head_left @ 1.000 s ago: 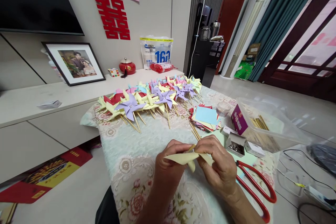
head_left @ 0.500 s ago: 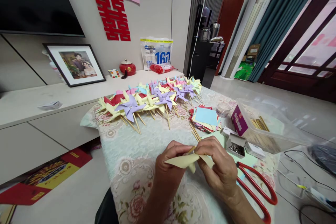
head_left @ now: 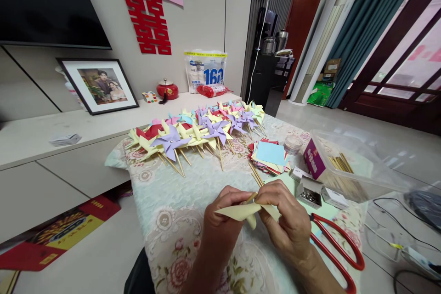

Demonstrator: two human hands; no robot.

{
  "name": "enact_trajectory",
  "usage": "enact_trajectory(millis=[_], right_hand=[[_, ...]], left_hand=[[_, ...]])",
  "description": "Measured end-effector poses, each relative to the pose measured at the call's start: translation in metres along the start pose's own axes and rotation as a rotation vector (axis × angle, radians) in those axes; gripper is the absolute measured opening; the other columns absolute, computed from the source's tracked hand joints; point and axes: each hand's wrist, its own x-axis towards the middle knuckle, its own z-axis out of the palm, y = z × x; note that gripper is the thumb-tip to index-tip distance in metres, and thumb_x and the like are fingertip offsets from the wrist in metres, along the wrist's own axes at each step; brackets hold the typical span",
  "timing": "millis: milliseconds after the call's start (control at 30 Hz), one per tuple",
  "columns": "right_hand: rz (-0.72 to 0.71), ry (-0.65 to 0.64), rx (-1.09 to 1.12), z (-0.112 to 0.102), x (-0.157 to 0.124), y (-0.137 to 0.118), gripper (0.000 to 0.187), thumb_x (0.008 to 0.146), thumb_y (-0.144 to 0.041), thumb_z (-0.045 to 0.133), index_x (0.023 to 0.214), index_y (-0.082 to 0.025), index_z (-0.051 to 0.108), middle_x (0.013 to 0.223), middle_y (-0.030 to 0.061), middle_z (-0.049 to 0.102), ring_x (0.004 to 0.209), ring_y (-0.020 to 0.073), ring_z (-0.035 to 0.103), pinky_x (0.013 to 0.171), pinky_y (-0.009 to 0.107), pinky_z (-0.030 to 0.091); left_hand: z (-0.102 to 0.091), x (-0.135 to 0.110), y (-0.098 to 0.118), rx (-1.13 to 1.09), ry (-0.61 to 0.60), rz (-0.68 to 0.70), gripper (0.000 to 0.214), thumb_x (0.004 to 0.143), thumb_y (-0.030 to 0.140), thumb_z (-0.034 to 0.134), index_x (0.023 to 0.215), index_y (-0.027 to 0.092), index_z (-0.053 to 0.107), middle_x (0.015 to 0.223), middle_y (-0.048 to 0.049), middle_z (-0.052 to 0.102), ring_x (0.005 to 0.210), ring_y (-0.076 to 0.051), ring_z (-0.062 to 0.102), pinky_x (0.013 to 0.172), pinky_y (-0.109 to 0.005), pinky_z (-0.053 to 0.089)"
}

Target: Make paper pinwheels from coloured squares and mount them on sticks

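Tablecloth [head_left: 193, 193] underlies right hand [head_left: 288, 213] and left hand [head_left: 220, 209]. Fingers of both grip 1 pale-yellow paper pinwheel [head_left: 240, 212] between them, at wooden stick [head_left: 252, 197]. Step in hand appears to be fastening; next move likely calls for steady alignment.

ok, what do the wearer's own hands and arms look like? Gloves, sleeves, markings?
Left hand and right hand: both bare, no gloves. No sleeve shows on either forearm within the frame; no watch, bracelet, cable or marking visible on them. No ring shows, but some fingers are partly hidden, so can't rule one out.
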Motion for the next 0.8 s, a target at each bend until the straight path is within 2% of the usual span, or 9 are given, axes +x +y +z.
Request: enact_trajectory(millis=[333,667,800], right_hand=[[0.009,-0.007,0.003,0.0011,-0.0016,0.0005,0.025,0.084,0.001,0.051,0.097,-0.017,0.062,0.085,0.0067,0.064,0.081,0.0203,0.058,0.07,0.037,0.045],[0.008,0.006,0.004,0.0006,-0.0003,0.0002,0.024,0.084,0.001,0.051,0.096,-0.017,0.062,0.083,0.0066,0.064,0.079,0.0206,0.058,0.069,0.037,0.046],[0.018,0.01,0.008,0.0007,-0.0007,0.0007,0.025,0.084,0.0,0.052,0.097,-0.018,0.063,0.082,0.006,0.064,0.078,0.0206,0.059,0.069,0.037,0.046]], left_hand=[[-0.001,-0.003,-0.0031,0.0,-0.022,-0.029,0.015,0.081,0.022,0.075,0.094,0.024,0.081,0.08,-0.003,0.066,0.072,-0.015,0.062,0.065,-0.024,0.048],[-0.0003,-0.0023,-0.0008,0.039,0.0,-0.006,0.014,0.082,0.02,0.074,0.094,0.024,0.081,0.08,-0.0031,0.066,0.071,-0.015,0.063,0.065,-0.024,0.049],[-0.003,-0.0021,-0.0005,0.079,-0.039,0.022,0.016,0.083,0.019,0.072,0.097,0.023,0.08,0.083,-0.004,0.066,0.072,-0.016,0.063,0.065,-0.025,0.05]])
